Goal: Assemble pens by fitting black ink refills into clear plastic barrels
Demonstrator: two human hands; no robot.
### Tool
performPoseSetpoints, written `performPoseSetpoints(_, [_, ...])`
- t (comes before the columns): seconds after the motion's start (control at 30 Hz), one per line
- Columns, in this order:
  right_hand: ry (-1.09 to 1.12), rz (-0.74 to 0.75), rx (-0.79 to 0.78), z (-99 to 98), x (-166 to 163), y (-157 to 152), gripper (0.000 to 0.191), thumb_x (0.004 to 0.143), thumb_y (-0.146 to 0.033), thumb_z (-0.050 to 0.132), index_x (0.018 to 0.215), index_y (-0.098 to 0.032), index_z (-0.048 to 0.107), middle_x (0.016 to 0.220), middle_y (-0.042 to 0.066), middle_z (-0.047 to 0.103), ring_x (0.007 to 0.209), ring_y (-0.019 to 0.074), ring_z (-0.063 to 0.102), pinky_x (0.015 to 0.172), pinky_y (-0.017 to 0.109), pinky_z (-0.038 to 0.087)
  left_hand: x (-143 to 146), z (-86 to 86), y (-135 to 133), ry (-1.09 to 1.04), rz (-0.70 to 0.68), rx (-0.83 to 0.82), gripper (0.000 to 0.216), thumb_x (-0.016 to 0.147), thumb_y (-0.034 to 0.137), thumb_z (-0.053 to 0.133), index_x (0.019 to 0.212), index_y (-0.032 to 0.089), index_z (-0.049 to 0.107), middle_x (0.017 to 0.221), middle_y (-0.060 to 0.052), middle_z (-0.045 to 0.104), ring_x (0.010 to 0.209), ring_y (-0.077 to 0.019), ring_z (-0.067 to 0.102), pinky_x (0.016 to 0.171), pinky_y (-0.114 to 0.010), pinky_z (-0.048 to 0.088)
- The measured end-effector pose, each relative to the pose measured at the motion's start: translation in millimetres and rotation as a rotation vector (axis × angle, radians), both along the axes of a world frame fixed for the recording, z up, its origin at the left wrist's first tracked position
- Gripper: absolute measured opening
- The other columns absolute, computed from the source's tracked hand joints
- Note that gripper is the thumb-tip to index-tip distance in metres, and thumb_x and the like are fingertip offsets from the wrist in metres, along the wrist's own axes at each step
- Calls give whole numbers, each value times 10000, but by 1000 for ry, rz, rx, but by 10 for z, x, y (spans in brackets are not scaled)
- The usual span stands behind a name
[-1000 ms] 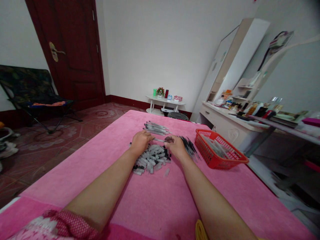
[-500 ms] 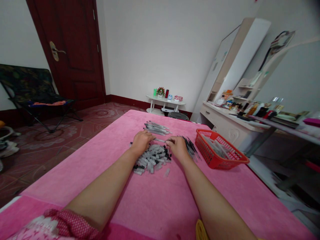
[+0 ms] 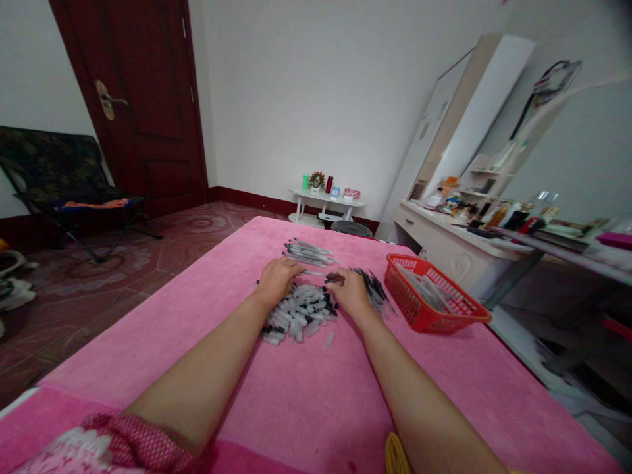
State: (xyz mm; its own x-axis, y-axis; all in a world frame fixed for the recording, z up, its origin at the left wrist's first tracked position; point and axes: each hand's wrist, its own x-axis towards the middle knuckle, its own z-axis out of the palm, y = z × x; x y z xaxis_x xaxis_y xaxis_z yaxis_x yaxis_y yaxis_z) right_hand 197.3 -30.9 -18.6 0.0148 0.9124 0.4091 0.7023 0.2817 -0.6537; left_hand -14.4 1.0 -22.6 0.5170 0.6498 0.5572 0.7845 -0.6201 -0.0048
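Observation:
A heap of clear and black pen caps [image 3: 299, 313] lies mid-way along the pink cloth [image 3: 316, 388]. My left hand [image 3: 276, 278] rests at the heap's far left edge, fingers curled round a thin pen barrel [image 3: 312, 272] that runs across to my right hand [image 3: 348, 289]. My right hand is closed too, pinching the barrel's other end with a dark piece at its fingertips. Beyond my hands lies a row of grey pens [image 3: 307, 253]. A bundle of black refills [image 3: 374, 290] lies just right of my right hand.
A red plastic basket [image 3: 434, 303] holding pens sits on the cloth's right edge. A dressing table [image 3: 459, 247] crowded with bottles stands to the right, a small white round table [image 3: 326, 201] at the far wall, a folding chair [image 3: 59, 181] and a dark door [image 3: 143, 99] to the left.
Both hands stay at the heap; my right hand's fingers shift slightly on the pen's end, apart, together, then apart again. The camera barely moves.

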Motion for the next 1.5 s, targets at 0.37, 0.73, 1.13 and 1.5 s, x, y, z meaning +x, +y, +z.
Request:
performPoseSetpoints(0.37, [-157,-91,-71,79,-31,-63,141,751,-283,615,715,-193,718,722,34,718,690,160,638,606,223,420,4,11,-12,-23,-14,65,253,864,209,497,1023,262,686,886,-51,681,896,-228,533,792,-367,395])
performPoseSetpoints(0.73, [-419,-337,-207,799,653,-253,166,717,-315,614,725,-198,731,725,56,706,688,174,639,608,243,424,-71,-21,21,-153,217,37,231,836,176,513,955,250,696,894,-49,696,881,-235,531,751,-371,379])
performPoseSetpoints(1.13, [-644,-559,-287,820,474,-365,401,719,-541,603,765,-163,727,859,170,697,835,288,655,698,361,467,-15,25,-6,-191,16,136,215,857,229,524,988,255,694,920,-52,687,904,-222,523,797,-370,394])
performPoseSetpoints(1.5, [-421,-22,-75,713,-53,-369,225,782,-248,595,971,-245,717,875,39,730,811,174,645,699,235,433,198,289,-173,-218,-179,239,262,883,288,501,1090,258,658,940,-53,675,939,-209,530,890,-386,381])
